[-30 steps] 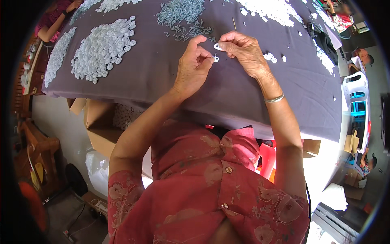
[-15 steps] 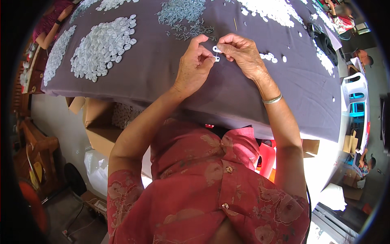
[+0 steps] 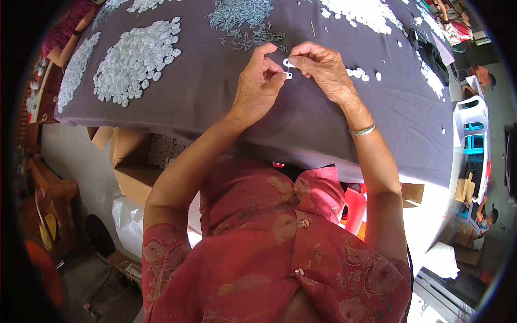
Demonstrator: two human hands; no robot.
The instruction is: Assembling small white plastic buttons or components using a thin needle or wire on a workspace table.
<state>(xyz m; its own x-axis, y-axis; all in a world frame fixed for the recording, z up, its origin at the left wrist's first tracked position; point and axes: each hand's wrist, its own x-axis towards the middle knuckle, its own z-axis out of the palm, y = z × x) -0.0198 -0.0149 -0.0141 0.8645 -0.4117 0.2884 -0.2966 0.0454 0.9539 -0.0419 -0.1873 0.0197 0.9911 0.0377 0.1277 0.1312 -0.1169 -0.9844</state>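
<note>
Above the dark tablecloth [image 3: 215,97] my two hands face each other, fingertips close together. My left hand [image 3: 257,83] pinches a small white oval piece [image 3: 289,76] with a hole in it, between thumb and forefinger. A second, like white piece [image 3: 287,63] sits in the thumb-and-finger grip of my right hand [image 3: 322,67], just above the first. Something thin, like a pin, spans the short gap between the two pieces. Just beyond my fingers lies a heap of small grey-blue pins or screws [image 3: 239,16], some strewn toward me.
White oval pieces form a large pile [image 3: 134,64] at the left and another [image 3: 361,13] at the far right. A few loose ones [image 3: 357,74] lie by my right wrist. A thin stick [image 3: 313,29] rests farther back. Another person's arm [image 3: 67,46] shows at upper left. Cardboard box [image 3: 132,183] below.
Almost nothing differs. Both hands keep their grips, and the two white pieces have shifted only very slightly away from me.
</note>
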